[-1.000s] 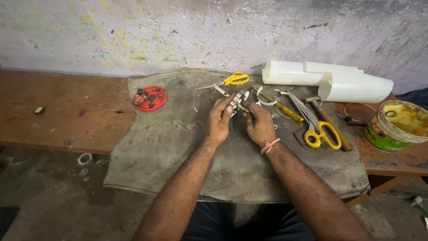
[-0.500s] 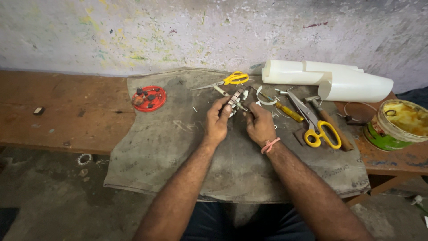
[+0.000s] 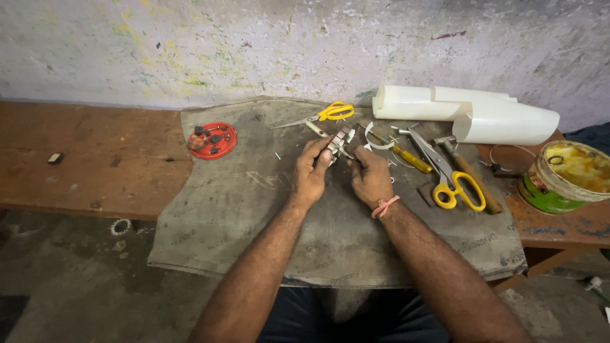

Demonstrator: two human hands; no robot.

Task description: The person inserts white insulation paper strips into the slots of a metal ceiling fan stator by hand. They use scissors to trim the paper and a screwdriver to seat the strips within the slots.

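Both hands pinched a small metal piece [image 3: 338, 141]. Left hand [image 3: 311, 173] and right hand [image 3: 370, 175] gripped it; it ran slantwise toward the wall, grey and slim

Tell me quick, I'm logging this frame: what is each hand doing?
Left hand: closed, fingers pinching a small metal part.
Right hand: closed near the same part; whether it grips it cannot be told.

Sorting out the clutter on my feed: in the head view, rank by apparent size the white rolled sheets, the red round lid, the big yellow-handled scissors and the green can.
Largest to smallest:
1. White rolled sheets
2. Big yellow-handled scissors
3. Green can and red round lid: the can looks somewhat bigger, but the frame edge cuts it, so unsure.
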